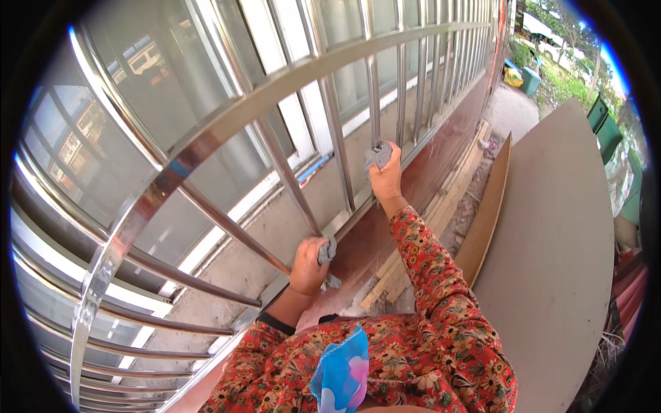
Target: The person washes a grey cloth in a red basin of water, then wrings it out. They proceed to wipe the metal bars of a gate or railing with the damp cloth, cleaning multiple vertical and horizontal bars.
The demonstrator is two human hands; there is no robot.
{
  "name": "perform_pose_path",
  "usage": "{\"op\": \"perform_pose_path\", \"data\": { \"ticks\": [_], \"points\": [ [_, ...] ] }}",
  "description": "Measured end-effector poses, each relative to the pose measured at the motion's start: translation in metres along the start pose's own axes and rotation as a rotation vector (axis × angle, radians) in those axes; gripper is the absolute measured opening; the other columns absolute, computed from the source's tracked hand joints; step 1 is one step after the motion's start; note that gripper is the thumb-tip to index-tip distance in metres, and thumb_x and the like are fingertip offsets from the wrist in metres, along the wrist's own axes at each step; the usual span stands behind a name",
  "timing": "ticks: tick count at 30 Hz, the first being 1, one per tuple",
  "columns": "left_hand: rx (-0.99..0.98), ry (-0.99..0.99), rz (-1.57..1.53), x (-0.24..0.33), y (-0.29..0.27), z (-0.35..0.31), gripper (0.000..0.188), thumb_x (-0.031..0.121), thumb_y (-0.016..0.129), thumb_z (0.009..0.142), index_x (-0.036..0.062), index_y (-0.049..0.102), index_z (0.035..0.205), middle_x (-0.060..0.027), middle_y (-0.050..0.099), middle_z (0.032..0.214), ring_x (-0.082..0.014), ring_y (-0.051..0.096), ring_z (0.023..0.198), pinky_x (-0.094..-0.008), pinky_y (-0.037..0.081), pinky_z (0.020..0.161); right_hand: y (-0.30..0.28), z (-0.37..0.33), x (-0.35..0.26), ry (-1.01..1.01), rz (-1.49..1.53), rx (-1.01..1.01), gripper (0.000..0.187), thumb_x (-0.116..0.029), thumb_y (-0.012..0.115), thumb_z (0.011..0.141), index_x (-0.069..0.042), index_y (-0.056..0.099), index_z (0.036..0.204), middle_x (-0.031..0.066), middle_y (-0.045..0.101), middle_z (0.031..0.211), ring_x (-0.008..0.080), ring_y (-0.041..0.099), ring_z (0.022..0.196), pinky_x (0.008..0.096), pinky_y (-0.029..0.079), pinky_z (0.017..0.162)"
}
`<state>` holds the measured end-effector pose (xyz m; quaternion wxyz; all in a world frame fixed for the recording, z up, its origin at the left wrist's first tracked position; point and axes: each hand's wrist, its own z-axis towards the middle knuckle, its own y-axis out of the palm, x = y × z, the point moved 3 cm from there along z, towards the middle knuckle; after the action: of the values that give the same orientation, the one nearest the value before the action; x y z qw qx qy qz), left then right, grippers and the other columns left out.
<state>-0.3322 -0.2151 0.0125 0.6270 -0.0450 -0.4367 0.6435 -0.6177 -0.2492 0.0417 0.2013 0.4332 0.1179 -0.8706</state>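
Note:
My left hand point(308, 268) is closed around a crumpled grey rag point(327, 251), with a loose end hanging below the fist. It is at the lower end of an upright metal bar point(286, 175) of the shiny window grille point(227, 117). Farther ahead, my right hand point(387, 177) grips another grey rag point(376, 157). That rag is bunched against the lower part of a different bar point(372, 96), and the fingers on its far side are partly hidden.
Behind the grille are glass windows point(162, 62) and a concrete sill point(251, 220) with a blue object point(313, 168) on it. Wooden planks point(441, 206) lie along the reddish wall base point(420, 180). To my right lean a brown board point(487, 213) and a large grey panel point(551, 255).

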Motion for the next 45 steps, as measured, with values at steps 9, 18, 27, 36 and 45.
{"op": "perform_pose_path", "data": {
  "ticks": [9, 18, 27, 36, 45],
  "points": [
    [0.153, 0.037, -0.134, 0.038, -0.001, 0.063, 0.040, 0.000, 0.069, 0.075, 0.0050, 0.056, 0.113, -0.0163, 0.059, 0.105, -0.0349, 0.057, 0.098, -0.0397, 0.048, 0.088, 0.006, 0.105, -0.071, -0.236, 0.201, -0.034, 0.055, -0.017, 0.067, 0.081, 0.000, 0.043, 0.127, 0.0183, 0.061, 0.110, 0.0339, 0.062, 0.102, 0.0394, 0.048, 0.089],
    [0.304, 0.020, -0.093, 0.036, 0.062, 0.111, 0.036, -0.003, 0.068, 0.077, 0.0044, 0.055, 0.109, -0.0158, 0.057, 0.105, -0.0344, 0.057, 0.098, -0.0397, 0.047, 0.088, -0.006, 0.022, 0.018, -0.074, 0.196, -0.335, 0.059, -0.008, 0.067, 0.076, 0.003, 0.043, 0.129, 0.0242, 0.055, 0.118, 0.0358, 0.056, 0.111, 0.0413, 0.044, 0.097],
    [0.214, -0.035, -0.005, 0.009, 0.118, 0.133, 0.046, -0.011, 0.059, 0.070, 0.0021, 0.054, 0.114, -0.0197, 0.055, 0.114, -0.0388, 0.053, 0.107, -0.0424, 0.044, 0.096, -0.040, -0.011, 0.068, -0.460, -0.186, -0.577, 0.066, -0.020, 0.066, 0.074, -0.004, 0.044, 0.134, 0.0164, 0.054, 0.122, 0.0359, 0.051, 0.111, 0.0482, 0.033, 0.104],
    [0.033, -0.117, 0.128, 0.007, 0.159, 0.160, 0.047, -0.010, 0.061, 0.072, 0.0028, 0.053, 0.117, -0.0193, 0.055, 0.113, -0.0389, 0.055, 0.107, -0.0426, 0.045, 0.095, -0.095, 0.067, 0.100, -0.337, -0.109, -0.331, 0.061, 0.000, 0.061, 0.071, -0.008, 0.054, 0.131, 0.0165, 0.055, 0.118, 0.0338, 0.052, 0.110, 0.0419, 0.041, 0.099],
    [0.028, -0.198, 0.085, 0.003, 0.160, 0.151, 0.057, -0.010, 0.065, 0.065, 0.0093, 0.055, 0.117, -0.0166, 0.054, 0.113, -0.0380, 0.055, 0.105, -0.0410, 0.047, 0.092, -0.071, 0.124, 0.132, -0.224, -0.342, -0.564, 0.045, -0.002, 0.062, 0.073, -0.009, 0.062, 0.117, 0.0126, 0.061, 0.119, 0.0374, 0.052, 0.110, 0.0414, 0.043, 0.097]
  ]
}}
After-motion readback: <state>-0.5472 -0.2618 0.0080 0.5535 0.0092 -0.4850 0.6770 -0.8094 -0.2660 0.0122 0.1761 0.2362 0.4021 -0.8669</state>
